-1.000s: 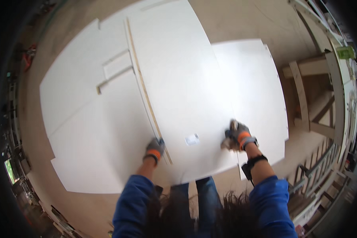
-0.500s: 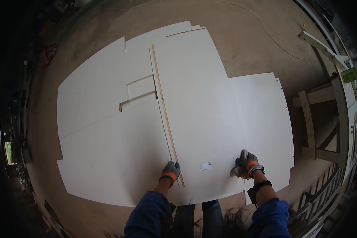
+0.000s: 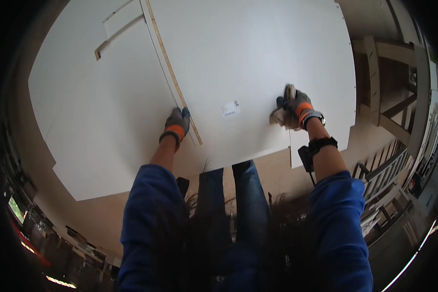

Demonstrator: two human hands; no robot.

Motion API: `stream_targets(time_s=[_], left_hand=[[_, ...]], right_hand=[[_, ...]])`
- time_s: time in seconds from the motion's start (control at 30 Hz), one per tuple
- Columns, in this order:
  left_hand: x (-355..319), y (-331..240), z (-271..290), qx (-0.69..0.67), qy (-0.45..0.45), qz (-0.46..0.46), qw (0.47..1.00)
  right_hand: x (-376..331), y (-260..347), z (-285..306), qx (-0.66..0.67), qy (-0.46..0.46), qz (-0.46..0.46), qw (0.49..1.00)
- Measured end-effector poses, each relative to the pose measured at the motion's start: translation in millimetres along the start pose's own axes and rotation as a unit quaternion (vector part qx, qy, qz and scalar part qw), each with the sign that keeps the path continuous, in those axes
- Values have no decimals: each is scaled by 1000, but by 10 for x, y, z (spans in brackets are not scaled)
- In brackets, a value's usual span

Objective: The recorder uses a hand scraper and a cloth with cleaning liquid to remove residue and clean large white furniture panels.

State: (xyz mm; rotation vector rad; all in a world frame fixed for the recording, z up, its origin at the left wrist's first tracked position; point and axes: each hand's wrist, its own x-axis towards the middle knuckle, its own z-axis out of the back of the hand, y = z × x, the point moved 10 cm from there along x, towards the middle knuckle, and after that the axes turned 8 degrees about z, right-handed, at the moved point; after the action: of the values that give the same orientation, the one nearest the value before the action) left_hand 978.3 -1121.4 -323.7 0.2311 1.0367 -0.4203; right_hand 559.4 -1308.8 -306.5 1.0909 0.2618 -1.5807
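My left hand [image 3: 177, 121], in a grey glove with an orange cuff, is closed over a narrow white strip near its near end. This strip has a raw brown edge [image 3: 166, 58] and lies along the large white panels [image 3: 243, 53]. Its fingers and thumb sit on either side of the strip; the fingertips are partly hidden. To the right, my gloved right hand [image 3: 298, 106] grips a bunched beige cloth [image 3: 278, 117] pressed on the white surface. Between the hands a white printed label [image 3: 230, 108] sticks to the panel.
A cut-out with a brown edge [image 3: 119, 34] opens in the panels at the upper left. Wooden frames [image 3: 374, 80] stand beyond the right edge. Lower right are grey slatted racks [image 3: 387, 170]. My jeans-clad legs [image 3: 250, 182] stand at the panels' near edge.
The view has tipped down toward me, so the panels sit higher in the picture and more of my arms shows. Both hands stay at about the same places on the panels.
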Motion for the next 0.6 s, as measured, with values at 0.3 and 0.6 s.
stream_targets(time_s=[0.3, 0.6], left_hand=[[22, -43, -37, 30, -8, 13, 999], [-25, -53, -46, 73, 10, 16, 997]], right_hand=[[-85, -44, -29, -13, 12, -51, 999], [-219, 9, -63, 17, 10, -66, 998]])
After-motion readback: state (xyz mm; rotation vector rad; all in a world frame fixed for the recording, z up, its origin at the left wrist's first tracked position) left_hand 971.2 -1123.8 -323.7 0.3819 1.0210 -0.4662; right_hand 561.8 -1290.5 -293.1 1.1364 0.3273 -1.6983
